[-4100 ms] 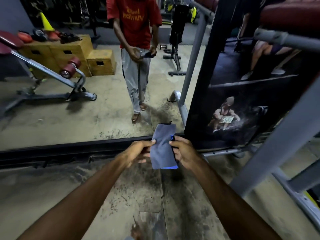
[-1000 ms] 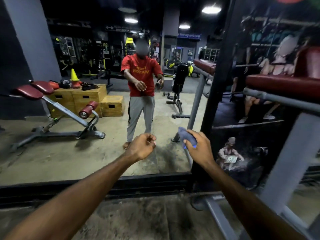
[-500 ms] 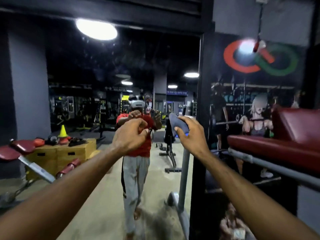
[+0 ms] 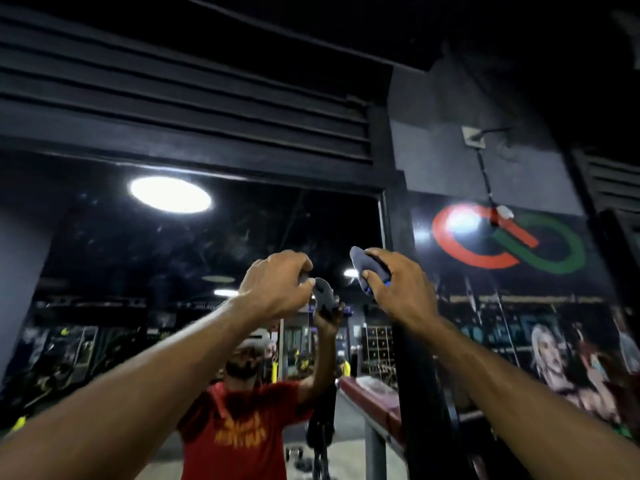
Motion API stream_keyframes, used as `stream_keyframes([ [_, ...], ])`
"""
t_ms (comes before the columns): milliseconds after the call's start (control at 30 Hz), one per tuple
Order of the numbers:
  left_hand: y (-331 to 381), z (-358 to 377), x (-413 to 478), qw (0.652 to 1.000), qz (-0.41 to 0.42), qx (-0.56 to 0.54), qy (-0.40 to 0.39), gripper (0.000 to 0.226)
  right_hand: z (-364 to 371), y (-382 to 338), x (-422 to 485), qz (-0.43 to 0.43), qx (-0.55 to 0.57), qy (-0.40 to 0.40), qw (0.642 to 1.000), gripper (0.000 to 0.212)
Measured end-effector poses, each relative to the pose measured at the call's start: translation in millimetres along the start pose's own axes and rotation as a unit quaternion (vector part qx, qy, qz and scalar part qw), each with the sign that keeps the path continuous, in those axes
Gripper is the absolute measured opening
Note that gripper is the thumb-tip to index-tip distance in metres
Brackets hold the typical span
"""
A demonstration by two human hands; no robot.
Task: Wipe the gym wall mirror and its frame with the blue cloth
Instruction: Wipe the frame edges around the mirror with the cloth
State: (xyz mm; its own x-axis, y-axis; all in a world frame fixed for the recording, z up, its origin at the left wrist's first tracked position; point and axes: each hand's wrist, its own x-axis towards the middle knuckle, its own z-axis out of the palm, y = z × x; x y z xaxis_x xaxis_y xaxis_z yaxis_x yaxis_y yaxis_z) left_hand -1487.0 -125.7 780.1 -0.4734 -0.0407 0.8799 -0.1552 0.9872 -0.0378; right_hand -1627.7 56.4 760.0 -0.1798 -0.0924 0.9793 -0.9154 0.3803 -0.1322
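Observation:
The wall mirror (image 4: 145,258) fills the left and middle, showing a person in a red shirt with raised arms. Its black frame runs along the top (image 4: 207,161) and down the right side (image 4: 393,230). My right hand (image 4: 398,289) is raised near the mirror's upper right corner and grips the bunched blue cloth (image 4: 363,266), held close to the glass beside the right frame edge. My left hand (image 4: 277,289) is raised beside it with curled fingers and holds nothing that I can see. The grey shape just right of it is the cloth's reflection.
A black slatted panel (image 4: 173,81) sits above the mirror. Right of the frame is a dark poster wall with a red and green logo (image 4: 505,242) and a cable hanging from a socket (image 4: 474,136). A red padded bench (image 4: 374,393) stands low at the right.
My view has tilted upward and both hands have risen from chest height to the mirror's upper part. The right hand still grips the cloth; the left stays curled.

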Motion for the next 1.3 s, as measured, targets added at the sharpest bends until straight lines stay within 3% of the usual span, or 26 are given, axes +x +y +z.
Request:
stream_keyframes([
  [267, 19.4, 50.6, 151.1, 0.987, 0.094, 0.099, 0.085, 0.042, 20.4, 92.7, 115.3, -0.029, -0.031, 0.108, 0.993, 0.025],
  [433, 29.5, 58.2, 230.5, 0.969, 0.095, 0.178, 0.144, 0.06, 26.3, 138.7, 195.2, -0.056, 0.0, 0.156, 0.986, 0.011],
  [567, 29.6, 53.4, 268.3, 0.967, 0.062, 0.205, 0.136, 0.069, 28.2, 152.3, 248.5, -0.08, -0.002, 0.19, 0.979, 0.011],
  [767, 14.5, 56.6, 286.8, 0.963, 0.04, 0.244, 0.106, 0.069, 46.6, 149.5, 316.9, -0.003, 0.028, 0.178, 0.984, 0.024],
  [933, 5.3, 54.6, 287.9, 0.958, 0.062, 0.259, 0.106, 0.068, 56.5, 146.3, 310.4, -0.176, -0.053, 0.121, 0.976, 0.031],
  [1000, 2.7, 56.1, 286.2, 0.956, 0.064, 0.264, 0.108, 0.068, 56.4, 153.3, 298.6, -0.208, -0.075, 0.123, 0.968, 0.029],
  [1167, -5.6, 54.9, 279.8, 0.958, 0.06, 0.251, 0.124, 0.068, 67.8, 126.9, 278.5, -0.048, -0.044, 0.199, 0.978, 0.023],
  [1300, -20.7, 46.8, 276.1, 0.957, 0.048, 0.256, 0.128, 0.067, 95.5, 81.2, 273.9, -0.006, 0.037, 0.193, 0.98, 0.02],
])
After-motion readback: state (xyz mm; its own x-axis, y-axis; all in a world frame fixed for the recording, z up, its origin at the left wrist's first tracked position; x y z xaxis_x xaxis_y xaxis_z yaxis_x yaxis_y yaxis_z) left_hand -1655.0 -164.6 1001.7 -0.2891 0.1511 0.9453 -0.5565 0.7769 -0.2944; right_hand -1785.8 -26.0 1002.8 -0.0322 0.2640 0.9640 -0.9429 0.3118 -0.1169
